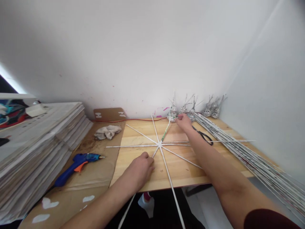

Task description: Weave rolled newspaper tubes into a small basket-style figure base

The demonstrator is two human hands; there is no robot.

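Observation:
Several thin white paper rods (170,178) cross at one point on the wooden board (140,128) and spread out like a star. One spoke (166,131) is green and white and points toward the wall. My left hand (143,167) is closed on the lower-left spoke, near the crossing. Farther back, my right hand (184,122) has its fingers pinched beside the upper end of the green and white spoke; what lies between the fingertips is too small to make out. Two spokes reach past the board's front edge.
Small woven paper figures (208,109) line the wall. A bundle of paper rods (247,156) lies right, by black scissors (206,137). On the left are a blue glue gun (76,165), a cloth (108,131) and stacked newspapers (54,143). A red cord (138,120) runs behind.

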